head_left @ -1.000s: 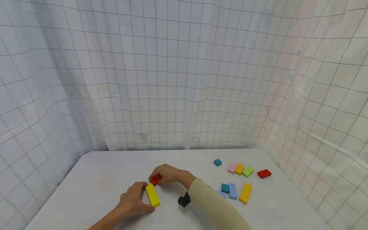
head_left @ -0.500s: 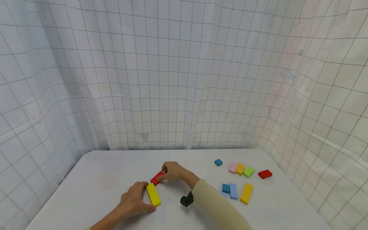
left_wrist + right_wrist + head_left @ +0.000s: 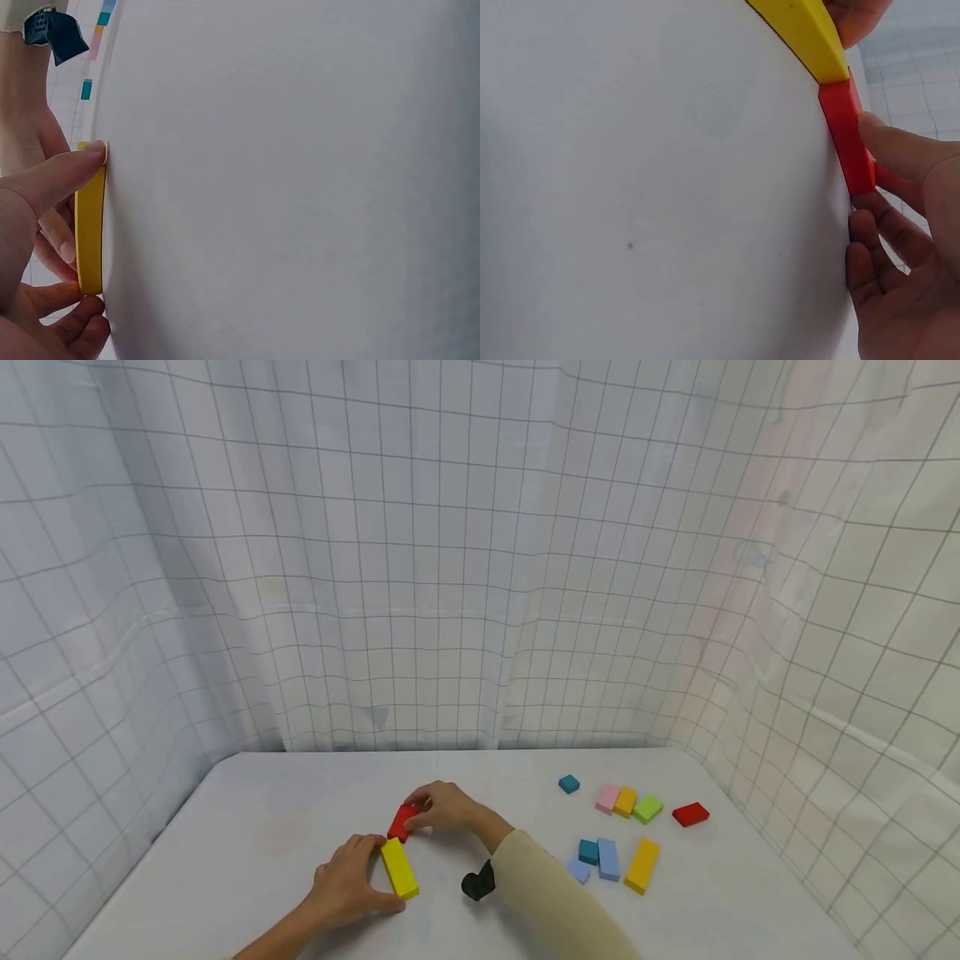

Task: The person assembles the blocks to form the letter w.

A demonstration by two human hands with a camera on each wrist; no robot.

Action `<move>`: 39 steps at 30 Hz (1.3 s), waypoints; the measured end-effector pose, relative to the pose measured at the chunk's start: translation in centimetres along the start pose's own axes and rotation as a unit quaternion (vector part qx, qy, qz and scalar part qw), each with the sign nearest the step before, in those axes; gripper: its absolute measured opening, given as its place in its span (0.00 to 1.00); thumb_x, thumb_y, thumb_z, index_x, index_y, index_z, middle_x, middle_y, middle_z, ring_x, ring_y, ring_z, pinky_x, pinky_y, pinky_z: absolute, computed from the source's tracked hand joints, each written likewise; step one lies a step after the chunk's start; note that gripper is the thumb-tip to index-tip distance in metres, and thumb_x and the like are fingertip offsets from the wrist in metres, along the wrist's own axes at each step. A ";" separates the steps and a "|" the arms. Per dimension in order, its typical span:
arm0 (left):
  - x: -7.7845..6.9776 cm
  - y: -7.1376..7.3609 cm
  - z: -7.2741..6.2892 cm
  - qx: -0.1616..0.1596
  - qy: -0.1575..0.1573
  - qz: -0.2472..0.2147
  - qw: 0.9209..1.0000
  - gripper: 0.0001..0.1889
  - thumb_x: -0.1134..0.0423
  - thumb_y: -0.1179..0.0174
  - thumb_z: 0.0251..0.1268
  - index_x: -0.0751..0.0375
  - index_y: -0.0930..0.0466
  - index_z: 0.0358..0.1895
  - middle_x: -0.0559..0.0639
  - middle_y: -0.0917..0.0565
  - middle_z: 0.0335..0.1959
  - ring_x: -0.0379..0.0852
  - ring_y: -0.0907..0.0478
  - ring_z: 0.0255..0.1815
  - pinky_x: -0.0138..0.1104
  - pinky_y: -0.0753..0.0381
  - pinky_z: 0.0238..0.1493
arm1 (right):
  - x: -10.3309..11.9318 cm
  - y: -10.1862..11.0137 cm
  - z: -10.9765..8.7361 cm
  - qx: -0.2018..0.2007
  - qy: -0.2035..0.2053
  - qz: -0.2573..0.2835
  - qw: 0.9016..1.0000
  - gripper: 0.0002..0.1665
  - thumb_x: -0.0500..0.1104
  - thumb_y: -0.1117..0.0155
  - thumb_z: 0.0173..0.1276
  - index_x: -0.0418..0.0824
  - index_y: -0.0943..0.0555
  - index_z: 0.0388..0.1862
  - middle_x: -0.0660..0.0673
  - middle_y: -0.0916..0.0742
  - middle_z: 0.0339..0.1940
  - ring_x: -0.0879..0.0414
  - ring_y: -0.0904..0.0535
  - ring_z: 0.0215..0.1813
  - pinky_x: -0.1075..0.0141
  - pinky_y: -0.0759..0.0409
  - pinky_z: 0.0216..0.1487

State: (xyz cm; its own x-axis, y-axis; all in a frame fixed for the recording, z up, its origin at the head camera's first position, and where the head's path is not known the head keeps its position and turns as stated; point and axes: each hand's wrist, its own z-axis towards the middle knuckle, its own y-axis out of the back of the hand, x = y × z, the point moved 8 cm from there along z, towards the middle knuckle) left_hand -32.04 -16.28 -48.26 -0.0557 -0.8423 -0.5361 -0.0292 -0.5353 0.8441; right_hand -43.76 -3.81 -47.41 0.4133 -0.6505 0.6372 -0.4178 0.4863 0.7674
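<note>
A long yellow block (image 3: pixel 400 868) lies on the white table, its far end close to a shorter red block (image 3: pixel 402 823). My left hand (image 3: pixel 347 883) grips the yellow block lengthwise, thumb at the near end and fingers at the far end. With thumb and fingers my right hand (image 3: pixel 444 807) holds the red block. In the right wrist view the red block (image 3: pixel 847 135) meets the end of the yellow block (image 3: pixel 806 34) at an angle. The left wrist view shows the yellow block (image 3: pixel 90 225) between left thumb and fingers.
To the right lie a red block (image 3: pixel 691 814), a green block (image 3: pixel 648 809), a pink block (image 3: pixel 608 798), orange blocks (image 3: pixel 641 866), light blue blocks (image 3: pixel 608 859) and teal blocks (image 3: pixel 569 784). A black device (image 3: pixel 477 882) sits at the right wrist. Gridded white curtains (image 3: pixel 420 610) surround the table.
The right hand shifted right along the red block, then back left, and the red block now stands turned more upright in the head view. The left hand and yellow block stay put.
</note>
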 end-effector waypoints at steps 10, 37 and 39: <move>-0.1 0.0 -0.2 -0.001 0.008 -0.002 1.000 0.52 0.44 0.14 0.33 0.69 0.27 0.63 0.60 0.22 0.56 0.60 0.26 0.55 0.65 0.26 0.51 | -0.3 0.4 -0.1 -0.018 -0.001 0.016 1.000 0.19 0.47 0.25 0.68 0.43 0.17 0.53 0.54 0.18 0.37 0.59 0.24 0.40 0.70 0.21 0.44; -0.3 0.3 -0.1 -0.009 0.001 -0.010 1.000 0.46 0.46 0.13 0.34 0.67 0.25 0.58 0.55 0.20 0.52 0.57 0.24 0.54 0.65 0.26 0.52 | 1.2 -0.5 0.7 0.021 -0.007 0.019 1.000 0.18 0.45 0.28 0.71 0.51 0.13 0.59 0.53 0.18 0.36 0.58 0.25 0.37 0.69 0.22 0.39; -0.3 0.3 -0.1 -0.009 0.000 -0.010 1.000 0.46 0.46 0.13 0.34 0.66 0.25 0.58 0.54 0.20 0.51 0.57 0.24 0.53 0.65 0.26 0.52 | 1.3 -0.6 0.7 0.024 -0.013 0.017 0.999 0.18 0.45 0.28 0.71 0.51 0.13 0.59 0.53 0.18 0.36 0.57 0.25 0.38 0.68 0.22 0.39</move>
State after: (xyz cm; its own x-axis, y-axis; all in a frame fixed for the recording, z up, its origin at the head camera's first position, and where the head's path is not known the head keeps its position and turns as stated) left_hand -31.90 -16.20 -47.84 -0.0551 -0.8315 -0.5528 -0.0116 -0.5531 0.8330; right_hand -43.53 -5.32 -47.08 0.3779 -0.6486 0.6607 -0.4700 0.4804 0.7405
